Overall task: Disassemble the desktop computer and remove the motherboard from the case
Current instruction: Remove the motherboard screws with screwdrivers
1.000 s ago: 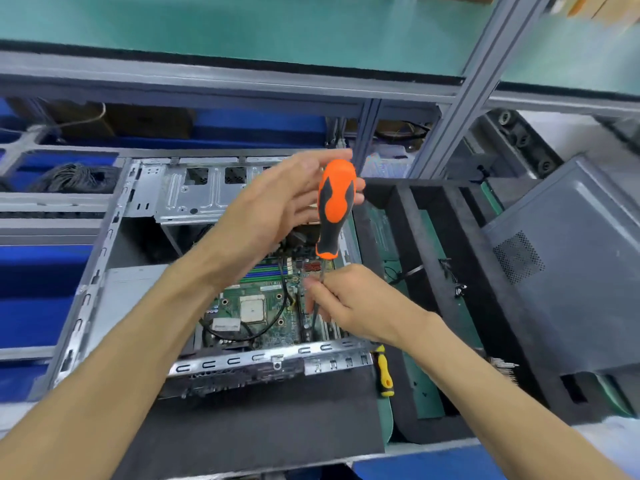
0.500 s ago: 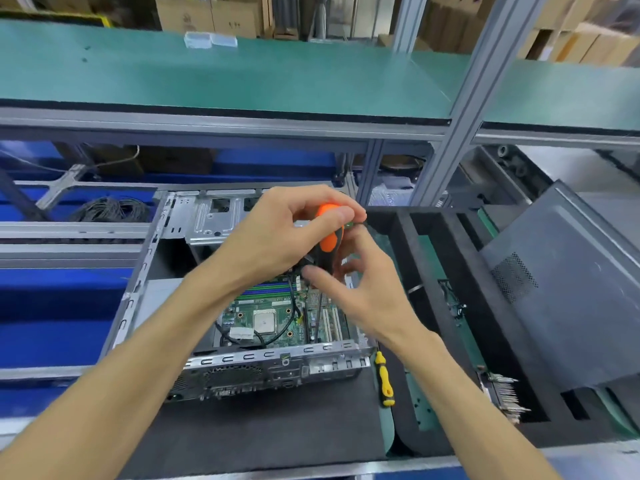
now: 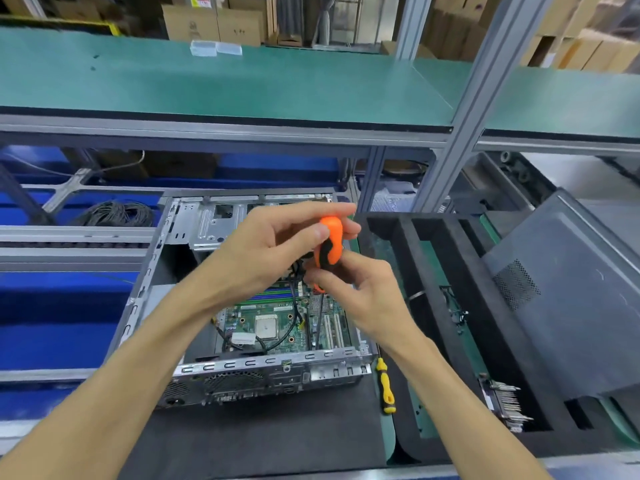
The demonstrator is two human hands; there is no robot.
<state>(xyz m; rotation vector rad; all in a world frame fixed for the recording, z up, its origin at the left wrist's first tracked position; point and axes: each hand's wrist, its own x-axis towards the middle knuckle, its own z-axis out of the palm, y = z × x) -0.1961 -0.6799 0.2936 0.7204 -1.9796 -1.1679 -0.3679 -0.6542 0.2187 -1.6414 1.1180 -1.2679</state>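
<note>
Gripping the orange screwdriver (image 3: 329,245) over the open case (image 3: 166,244): left hand (image 3: 273,251) clamped on the handle top, right hand (image 3: 363,292) pinching its lower end. Shaft angled down toward the motherboard (image 3: 277,320), seated inside the case on the desk (image 3: 277,441); tip contact hard to make out. Yellow screwdriver (image 3: 386,386) lying just right of the case.

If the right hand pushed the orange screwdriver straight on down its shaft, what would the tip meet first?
Probably the motherboard: the orange screwdriver, held in the right hand and left hand, points its shaft down beside the white expansion slots. Depth is unclear; it may already touch there.
</note>
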